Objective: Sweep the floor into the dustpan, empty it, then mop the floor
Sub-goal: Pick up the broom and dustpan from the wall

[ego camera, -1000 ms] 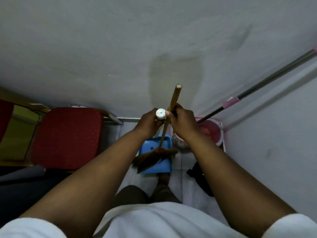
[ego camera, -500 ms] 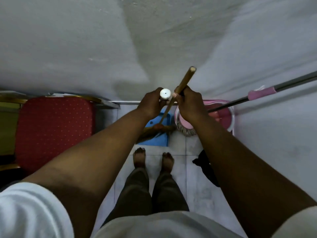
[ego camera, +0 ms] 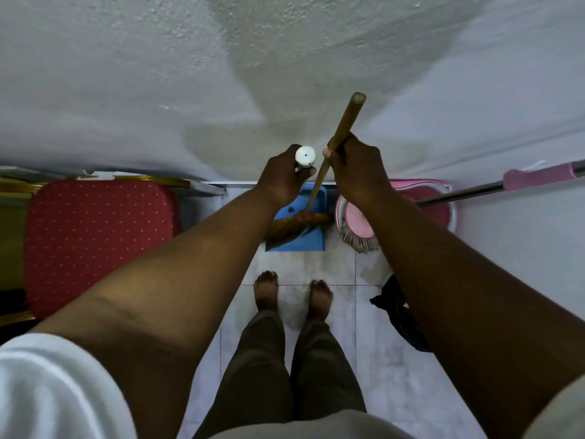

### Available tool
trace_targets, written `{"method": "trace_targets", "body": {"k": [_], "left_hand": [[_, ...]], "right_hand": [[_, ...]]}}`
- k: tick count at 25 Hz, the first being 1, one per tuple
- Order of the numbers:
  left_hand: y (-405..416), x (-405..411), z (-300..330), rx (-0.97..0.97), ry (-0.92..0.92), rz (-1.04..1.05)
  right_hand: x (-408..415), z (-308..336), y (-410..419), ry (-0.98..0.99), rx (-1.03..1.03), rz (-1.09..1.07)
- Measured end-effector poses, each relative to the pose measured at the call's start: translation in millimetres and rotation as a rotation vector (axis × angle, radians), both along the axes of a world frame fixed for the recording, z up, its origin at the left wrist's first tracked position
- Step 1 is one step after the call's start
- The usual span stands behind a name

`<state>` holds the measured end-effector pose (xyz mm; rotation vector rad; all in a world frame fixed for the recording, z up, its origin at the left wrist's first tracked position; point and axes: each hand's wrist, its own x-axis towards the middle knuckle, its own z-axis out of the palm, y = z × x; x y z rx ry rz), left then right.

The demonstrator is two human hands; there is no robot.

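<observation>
Fingers of the right hand [ego camera: 357,172] curl round the broom [ego camera: 319,185] stick, the left hand [ego camera: 285,175] grips the dustpan [ego camera: 304,242] handle's white end, bristles resting in the blue pan on the floor by the wall, likely ready to sweep.

From up here I can't see the dustpan's handle shaft below its white cap [ego camera: 305,156]; my left hand [ego camera: 282,179] covers it. My left forearm hides the dustpan's [ego camera: 311,240] left side and some broom bristles [ego camera: 296,228]. My right arm blocks much of the pink bucket [ego camera: 440,213] at centre right. The mop handle [ego camera: 519,182] runs off the right edge.
</observation>
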<state>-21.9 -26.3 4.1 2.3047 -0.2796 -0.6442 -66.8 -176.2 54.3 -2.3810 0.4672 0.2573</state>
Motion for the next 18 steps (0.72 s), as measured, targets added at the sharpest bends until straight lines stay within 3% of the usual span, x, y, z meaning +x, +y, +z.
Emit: {"method": "trace_targets", "body": {"k": [9, 18], "left_hand": [[-8, 8, -12, -0.112, 0.008, 0.137], [-5, 21, -17, 0.044, 0.106, 0.134]], "right_hand": [[14, -10, 7, -0.025, 0.004, -0.032], [10, -16, 8, 0.039, 0.009, -0.055]]}}
